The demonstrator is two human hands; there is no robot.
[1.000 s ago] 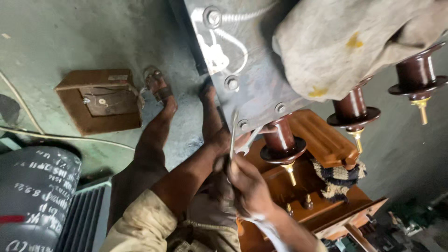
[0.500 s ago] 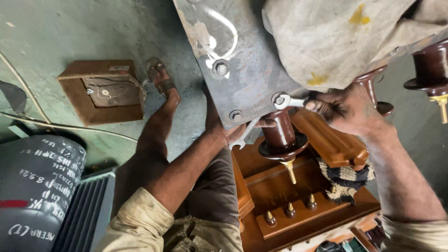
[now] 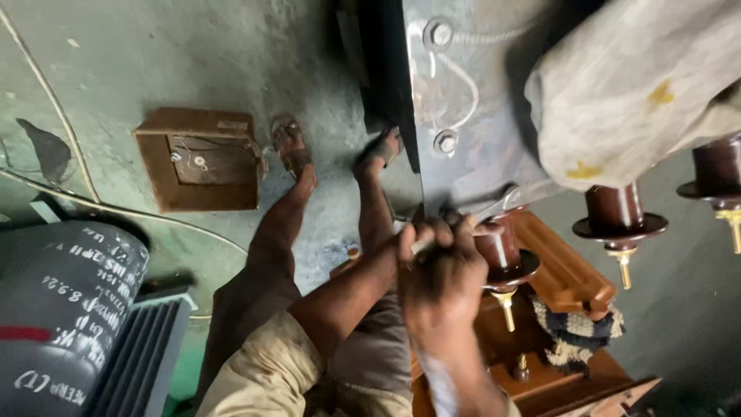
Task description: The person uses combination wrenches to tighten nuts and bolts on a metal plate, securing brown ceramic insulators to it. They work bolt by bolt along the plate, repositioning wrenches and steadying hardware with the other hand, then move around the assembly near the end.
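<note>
Centre frame: right hand [image 3: 446, 286] and left hand [image 3: 413, 239], fingers curled together gripping a wrench [image 3: 494, 207] at grey steel cover plate [image 3: 471, 154]; brown porcelain bushing [image 3: 500, 251] just beside.

Metal wrench [image 3: 494, 207] against grey plate [image 3: 463, 100]

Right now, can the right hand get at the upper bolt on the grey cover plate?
Probably yes. The right hand is at the plate's lower edge, and the upper bolt stands bare on the grey cover plate, with the cloth lying off to its side.
</note>
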